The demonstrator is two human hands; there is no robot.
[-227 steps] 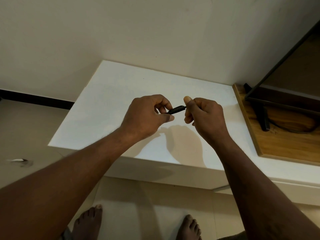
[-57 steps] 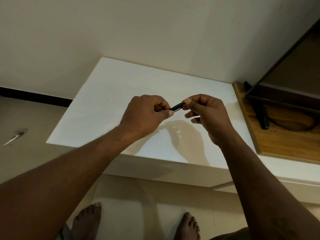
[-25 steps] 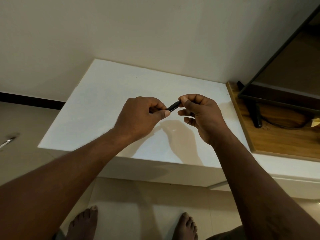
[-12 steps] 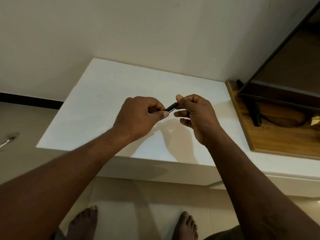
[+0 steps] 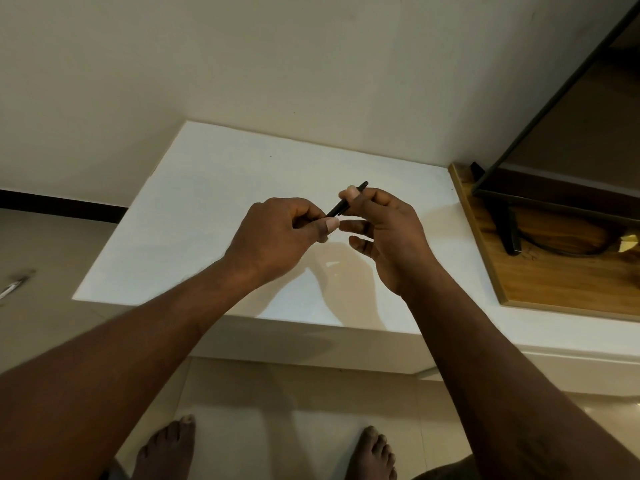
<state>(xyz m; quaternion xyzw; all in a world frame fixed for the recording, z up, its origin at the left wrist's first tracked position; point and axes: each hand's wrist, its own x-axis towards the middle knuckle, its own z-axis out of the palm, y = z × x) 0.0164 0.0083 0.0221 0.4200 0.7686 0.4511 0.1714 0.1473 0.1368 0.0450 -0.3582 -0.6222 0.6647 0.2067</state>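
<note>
Two ends of the pen (image 5: 337,210) are pinched above the middle of the counter (image 5: 207,202) — left hand (image 5: 277,237) on the near end, right hand (image 5: 388,233) by the far tip. Better to pull straight, without bending.

I am viewing the surface (image 5: 207,209) standing against the wall (image 5: 242,64), with the floor (image 5: 263,403) lying before it. A board (image 5: 561,282) is lying at its right end, carrying a screen stand (image 5: 507,230). Over the surface, my left hand (image 5: 277,237) and right hand (image 5: 389,237) are meeting, a stick (image 5: 337,210) spanning between them.
</note>
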